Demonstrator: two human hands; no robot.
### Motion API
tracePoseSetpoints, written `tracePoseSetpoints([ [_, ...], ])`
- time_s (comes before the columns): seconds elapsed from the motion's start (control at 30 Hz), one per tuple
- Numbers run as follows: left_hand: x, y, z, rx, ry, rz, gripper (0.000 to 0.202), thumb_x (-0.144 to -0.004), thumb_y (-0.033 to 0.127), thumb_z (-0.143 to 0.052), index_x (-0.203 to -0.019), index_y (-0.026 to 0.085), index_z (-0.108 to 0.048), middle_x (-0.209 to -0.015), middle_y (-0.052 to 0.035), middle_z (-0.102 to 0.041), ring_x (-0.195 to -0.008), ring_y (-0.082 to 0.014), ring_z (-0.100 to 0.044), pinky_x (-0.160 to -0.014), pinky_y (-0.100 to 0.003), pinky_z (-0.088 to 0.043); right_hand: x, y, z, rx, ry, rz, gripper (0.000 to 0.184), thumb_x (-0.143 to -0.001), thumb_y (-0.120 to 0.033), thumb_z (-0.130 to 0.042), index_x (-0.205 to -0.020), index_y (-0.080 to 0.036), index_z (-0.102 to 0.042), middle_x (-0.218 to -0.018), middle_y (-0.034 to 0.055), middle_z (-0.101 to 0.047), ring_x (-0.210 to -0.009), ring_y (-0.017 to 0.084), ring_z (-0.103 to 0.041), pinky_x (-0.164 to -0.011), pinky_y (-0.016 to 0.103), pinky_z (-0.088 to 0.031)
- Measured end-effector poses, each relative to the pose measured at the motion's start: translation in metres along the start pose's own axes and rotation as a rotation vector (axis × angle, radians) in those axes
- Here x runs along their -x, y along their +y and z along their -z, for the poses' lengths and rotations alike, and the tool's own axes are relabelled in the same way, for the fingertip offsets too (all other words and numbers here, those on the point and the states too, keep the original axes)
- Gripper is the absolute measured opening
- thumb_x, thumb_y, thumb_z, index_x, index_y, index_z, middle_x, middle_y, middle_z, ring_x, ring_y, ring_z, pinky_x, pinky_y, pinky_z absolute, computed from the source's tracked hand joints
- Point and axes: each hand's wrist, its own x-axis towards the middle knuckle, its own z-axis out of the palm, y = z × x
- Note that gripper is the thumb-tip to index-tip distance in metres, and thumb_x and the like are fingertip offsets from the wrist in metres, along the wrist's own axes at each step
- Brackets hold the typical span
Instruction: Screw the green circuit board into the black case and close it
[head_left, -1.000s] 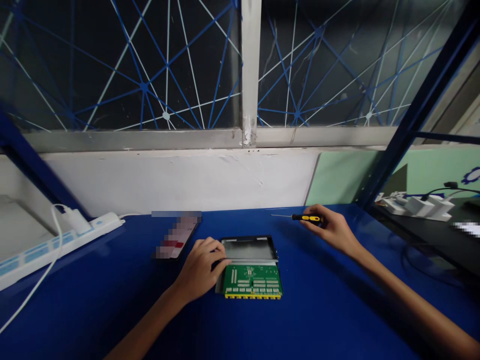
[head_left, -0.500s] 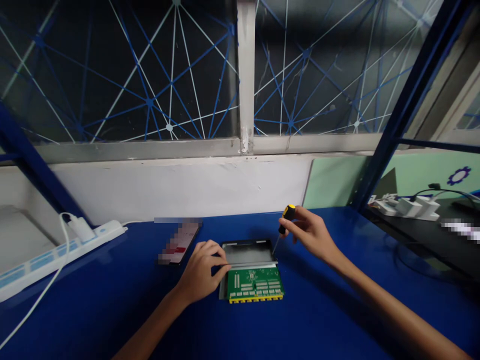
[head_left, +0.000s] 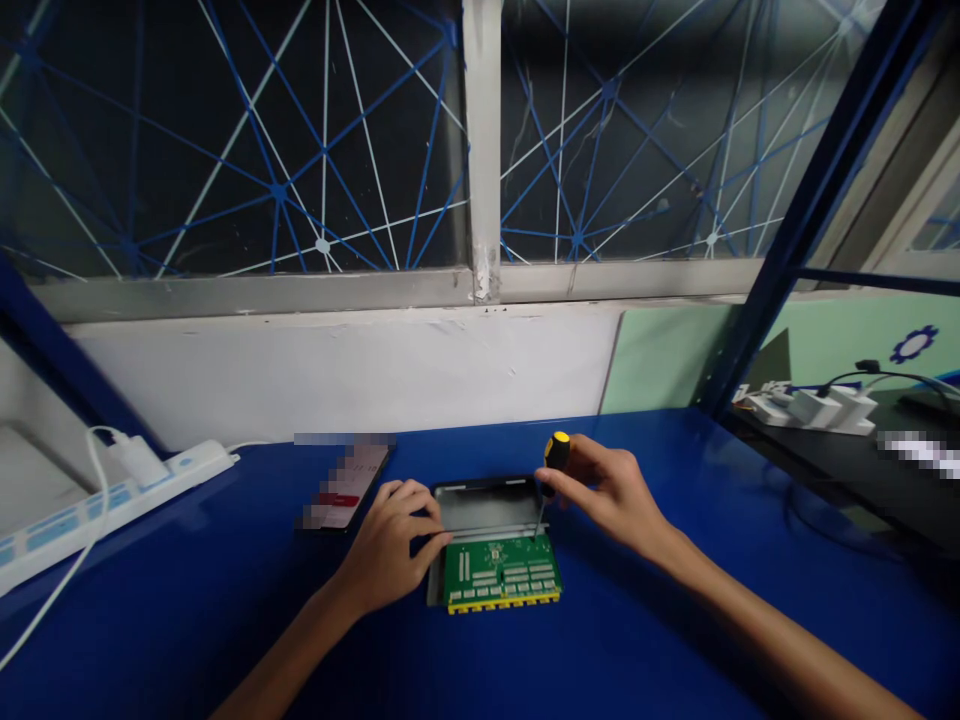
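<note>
A green circuit board [head_left: 480, 562] with yellow connectors along its near edge lies in a dark, shallow metal case [head_left: 484, 508] on the blue tabletop. My left hand [head_left: 390, 545] is closed at the case's left side, thumb and fingers pinching its edge near the board's far corner. With my right hand [head_left: 611, 490] I grip a black-and-yellow screwdriver [head_left: 556, 453], held nearly upright. Its thin shaft points down to the board's far right corner. Whether a screw sits under the tip is too small to tell.
A phone [head_left: 352, 485], partly pixelated, lies left of the case. Farther left is a white power strip [head_left: 127, 495] with a plugged-in charger and cable. On the right, a dark surface [head_left: 840, 490] carries white adapters [head_left: 832, 408] and black cables. A wall and windows rise behind.
My right hand has moved the screwdriver left and down, from beside the case's right edge onto the board's far right corner. My left hand keeps its hold on the case.
</note>
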Motion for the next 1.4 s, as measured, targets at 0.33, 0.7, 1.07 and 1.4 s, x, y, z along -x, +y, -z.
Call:
tracePoseSetpoints([
  [0.33, 0.0000, 0.0000, 0.0012, 0.002, 0.002, -0.002, 0.017, -0.086, 0.022, -0.061, -0.072, 0.024, -0.070, -0.079, -0.0016, -0.066, -0.082, -0.0218, -0.056, -0.076, -0.040, -0.038, 0.0016, -0.0002, -0.0006, -0.022, 0.018, -0.004, 0.025, -0.085, -0.044, -0.064, -0.077, -0.020, -0.059, -0.064, 0.0001, -0.064, -0.057, 0.015, -0.061, -0.053, 0.027, -0.050],
  [0.7, -0.0011, -0.0002, 0.0012, -0.004, -0.010, 0.001, 0.017, -0.087, 0.022, -0.060, -0.073, 0.024, -0.071, -0.079, -0.0017, -0.065, -0.082, -0.0219, -0.055, -0.077, -0.040, -0.039, 0.0009, 0.0029, 0.0014, -0.078, 0.039, -0.036, 0.022, -0.084, -0.041, -0.064, -0.081, -0.019, -0.063, -0.066, 0.0018, -0.067, -0.057, 0.016, -0.064, -0.055, 0.030, -0.052],
  [1.07, 0.0001, -0.0027, -0.0010, 0.001, -0.016, 0.011, 0.014, -0.086, 0.022, -0.062, -0.073, 0.023, -0.069, -0.080, -0.0009, -0.065, -0.083, -0.0225, -0.056, -0.077, -0.041, -0.038, 0.0016, 0.0051, 0.0018, -0.051, 0.042, -0.026, 0.023, -0.083, -0.044, -0.064, -0.084, -0.020, -0.065, -0.067, 0.0020, -0.068, -0.059, 0.017, -0.064, -0.055, 0.030, -0.051],
  [1.4, 0.0001, -0.0020, -0.0010, 0.003, -0.018, 0.008, 0.016, -0.087, 0.022, -0.060, -0.073, 0.022, -0.069, -0.080, -0.0015, -0.065, -0.082, -0.0215, -0.055, -0.077, -0.040, -0.039, 0.0011, 0.0060, 0.0023, -0.052, -0.008, -0.019, 0.025, -0.085, -0.044, -0.064, -0.082, -0.019, -0.060, -0.070, 0.0022, -0.068, -0.061, 0.017, -0.065, -0.058, 0.030, -0.053],
])
